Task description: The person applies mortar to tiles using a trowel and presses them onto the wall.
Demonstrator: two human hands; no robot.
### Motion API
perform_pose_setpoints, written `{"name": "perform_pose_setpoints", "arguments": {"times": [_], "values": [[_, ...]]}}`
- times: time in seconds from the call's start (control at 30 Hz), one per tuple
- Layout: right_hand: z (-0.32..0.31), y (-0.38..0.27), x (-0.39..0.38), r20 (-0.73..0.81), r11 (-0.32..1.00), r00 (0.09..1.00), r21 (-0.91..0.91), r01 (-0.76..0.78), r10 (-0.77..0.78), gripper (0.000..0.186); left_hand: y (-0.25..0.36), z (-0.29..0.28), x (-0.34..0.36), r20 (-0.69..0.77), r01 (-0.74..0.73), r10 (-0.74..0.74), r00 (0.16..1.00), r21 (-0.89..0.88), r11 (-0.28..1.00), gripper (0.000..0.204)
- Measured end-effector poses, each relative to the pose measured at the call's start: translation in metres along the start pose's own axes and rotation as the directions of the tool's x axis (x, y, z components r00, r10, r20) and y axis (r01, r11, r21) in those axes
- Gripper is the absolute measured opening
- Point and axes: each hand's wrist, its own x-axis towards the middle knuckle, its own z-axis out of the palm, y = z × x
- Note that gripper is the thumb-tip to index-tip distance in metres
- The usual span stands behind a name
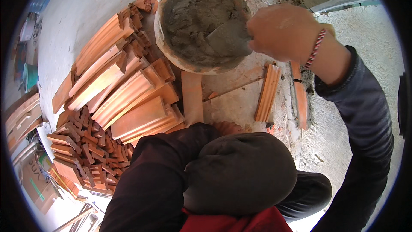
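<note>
Where the grey mortar (193, 21) fills the round pan (171, 58) at the top of the view, a trowel (229, 38) lies with its blade flat on the wet mass, its tip pointing left into the pan. The right hand (283, 32) is closed in a fist around the trowel's handle at the pan's right rim, knuckles up; a red and white cord (316, 48) circles the wrist above a dark sleeve (365, 116). The pan stands on a pale slab (234, 99) smeared with mortar.

Just below the pan, a flat brick piece (192, 96) lies upright in the picture, and to its right a ribbed piece (268, 92) lies slightly tilted. Another narrow piece (301, 103) sits further right, beside a line of mortar. To the left of the pan, long ribbed bricks (128, 94) are stacked in a fan, with a heap of small broken pieces (94, 150) below them.

The left hand (227, 127) is mostly hidden behind a dark bent knee (240, 172); only fingertips show, resting near the slab's lower edge, and I cannot tell whether they are spread or curled.
</note>
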Motion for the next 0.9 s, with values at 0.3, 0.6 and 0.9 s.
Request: {"name": "perform_pose_setpoints", "arguments": {"times": [0.3, 0.6, 0.9], "values": [[0.039, 0.03, 0.019, 0.356, 0.871, 0.934, 0.461, -0.172, -0.004, 0.043, 0.001, -0.003, -0.002, 0.032, -0.019, 0.02, 0.999, -0.013, 1.0, 0.019], [0.121, 0.04, -0.04, -0.128, 0.662, 0.991, 0.745, 0.08, 0.024, 0.043, -0.005, -0.004, -0.001, 0.047, -0.085, 0.087, 0.995, -0.038, 0.996, 0.019], [0.138, -0.012, -0.148, -0.009, 0.483, 0.948, 0.862, -0.154, 0.318, 0.023, -0.024, 0.005, 0.001, 0.102, -0.234, 0.244, 0.964, -0.098, 0.967, 0.02]]}}
